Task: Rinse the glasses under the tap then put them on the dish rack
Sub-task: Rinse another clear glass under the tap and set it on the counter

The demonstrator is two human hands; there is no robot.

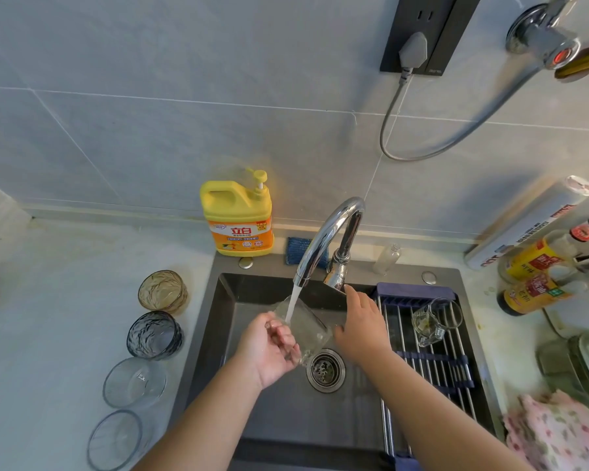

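The clear glass [308, 329] sits tilted under the running tap [330, 232], above the sink [286, 413], with the left hand [272, 348] curled round it. The right hand [361, 321], fingers loosely straight, touches the tap's base. A mug [429, 322] (on its side) lies on the dish rack [432, 363].

One head-worn wide-angle view is supplied. It looks forward and steeply down onto the sink [279, 413] and faces the tiled wall [184, 130]. It sits close above the work area: both arms enter from the bottom edge, and the left hand [269, 348] and right hand [361, 328] lie near frame centre. The table [65, 300] fills the left and right margins.
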